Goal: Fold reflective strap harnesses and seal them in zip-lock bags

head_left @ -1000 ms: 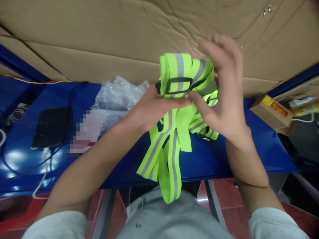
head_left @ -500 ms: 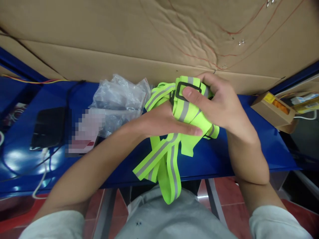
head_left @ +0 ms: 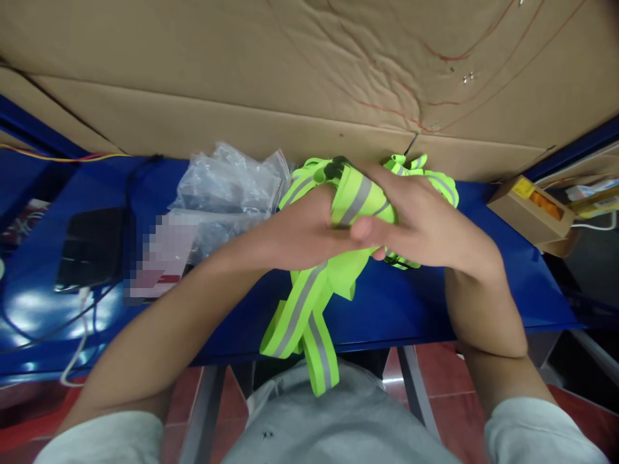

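"How is this strap bundle (head_left: 360, 196) best handled?"

"Firm, even pressure from both sides should keep its layers flat. The left hand (head_left: 307, 232) grips one side; the right hand (head_left: 420, 219) clasps the other."

"Where is it, and how does it look?"

"Over the worktop (head_left: 387, 312), between the hands: bright yellow-green with a grey stripe, a black fitting (head_left: 335, 169) near the top, loose loops (head_left: 302, 303) dangling below."

No lettering can be read; the yellow label (head_left: 523, 187) on the cardboard box (head_left: 520, 212) is too small
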`<state>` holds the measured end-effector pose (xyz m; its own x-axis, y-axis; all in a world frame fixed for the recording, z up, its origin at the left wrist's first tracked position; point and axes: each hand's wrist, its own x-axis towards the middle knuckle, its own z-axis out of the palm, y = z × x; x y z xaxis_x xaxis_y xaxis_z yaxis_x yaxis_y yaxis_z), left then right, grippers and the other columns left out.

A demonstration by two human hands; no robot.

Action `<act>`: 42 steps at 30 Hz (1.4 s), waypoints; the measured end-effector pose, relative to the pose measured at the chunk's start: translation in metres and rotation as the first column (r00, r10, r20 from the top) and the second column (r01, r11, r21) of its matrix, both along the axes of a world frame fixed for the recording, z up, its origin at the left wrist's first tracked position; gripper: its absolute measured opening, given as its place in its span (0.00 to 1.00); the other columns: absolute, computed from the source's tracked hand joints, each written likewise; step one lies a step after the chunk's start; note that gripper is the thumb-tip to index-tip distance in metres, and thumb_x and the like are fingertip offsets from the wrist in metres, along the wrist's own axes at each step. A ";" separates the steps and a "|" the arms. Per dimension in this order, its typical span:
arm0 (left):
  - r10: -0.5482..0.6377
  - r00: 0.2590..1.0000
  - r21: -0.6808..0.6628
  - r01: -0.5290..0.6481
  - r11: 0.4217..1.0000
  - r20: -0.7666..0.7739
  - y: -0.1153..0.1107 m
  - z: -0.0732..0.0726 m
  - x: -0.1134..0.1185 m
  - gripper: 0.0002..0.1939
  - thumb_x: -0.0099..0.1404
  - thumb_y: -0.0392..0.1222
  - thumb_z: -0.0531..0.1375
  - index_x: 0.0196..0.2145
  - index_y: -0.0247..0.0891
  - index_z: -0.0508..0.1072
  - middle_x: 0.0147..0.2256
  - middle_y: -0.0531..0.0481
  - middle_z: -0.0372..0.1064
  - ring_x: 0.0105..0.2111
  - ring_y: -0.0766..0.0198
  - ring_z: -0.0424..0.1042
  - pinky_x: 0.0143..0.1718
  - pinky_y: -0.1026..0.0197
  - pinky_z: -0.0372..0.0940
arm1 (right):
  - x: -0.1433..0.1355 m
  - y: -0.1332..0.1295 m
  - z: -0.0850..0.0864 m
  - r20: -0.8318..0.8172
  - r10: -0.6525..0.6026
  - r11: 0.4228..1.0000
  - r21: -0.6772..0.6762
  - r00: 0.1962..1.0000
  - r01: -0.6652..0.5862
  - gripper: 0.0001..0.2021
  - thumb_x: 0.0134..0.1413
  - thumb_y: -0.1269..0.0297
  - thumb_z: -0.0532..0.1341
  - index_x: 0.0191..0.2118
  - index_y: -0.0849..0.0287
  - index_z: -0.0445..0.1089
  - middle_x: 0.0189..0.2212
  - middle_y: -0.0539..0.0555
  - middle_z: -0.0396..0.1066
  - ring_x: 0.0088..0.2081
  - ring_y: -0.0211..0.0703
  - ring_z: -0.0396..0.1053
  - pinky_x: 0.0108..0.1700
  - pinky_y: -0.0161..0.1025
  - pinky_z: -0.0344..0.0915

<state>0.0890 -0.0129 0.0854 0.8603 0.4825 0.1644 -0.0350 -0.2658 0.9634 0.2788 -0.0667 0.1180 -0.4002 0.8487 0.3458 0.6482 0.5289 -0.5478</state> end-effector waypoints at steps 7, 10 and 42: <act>-0.018 0.999 -0.224 0.026 0.974 0.036 0.000 0.001 0.004 0.04 0.64 0.42 0.70 0.36 0.41 0.82 0.36 0.48 0.83 0.37 0.53 0.83 0.46 0.50 0.78 | -0.002 0.000 -0.003 -0.178 -0.141 0.990 -0.042 0.974 0.136 0.20 0.56 0.45 0.73 0.48 0.51 0.78 0.38 0.51 0.79 0.45 0.53 0.78 0.48 0.47 0.76; -0.129 0.992 -0.372 0.123 0.920 0.011 0.003 -0.003 0.005 0.07 0.64 0.43 0.71 0.40 0.42 0.83 0.41 0.46 0.84 0.41 0.52 0.84 0.47 0.49 0.78 | 0.004 -0.003 0.001 -0.204 -0.171 0.984 0.011 0.964 0.177 0.13 0.62 0.49 0.70 0.45 0.51 0.79 0.35 0.50 0.79 0.41 0.49 0.78 0.45 0.44 0.76; -0.050 0.994 0.113 0.060 0.992 -0.093 0.024 0.005 -0.012 0.13 0.64 0.53 0.69 0.34 0.40 0.84 0.34 0.54 0.81 0.36 0.61 0.79 0.41 0.62 0.72 | 0.016 0.023 -0.016 -0.488 -0.252 0.894 -0.448 0.836 0.008 0.20 0.56 0.43 0.72 0.46 0.50 0.77 0.41 0.49 0.81 0.42 0.43 0.79 0.40 0.38 0.77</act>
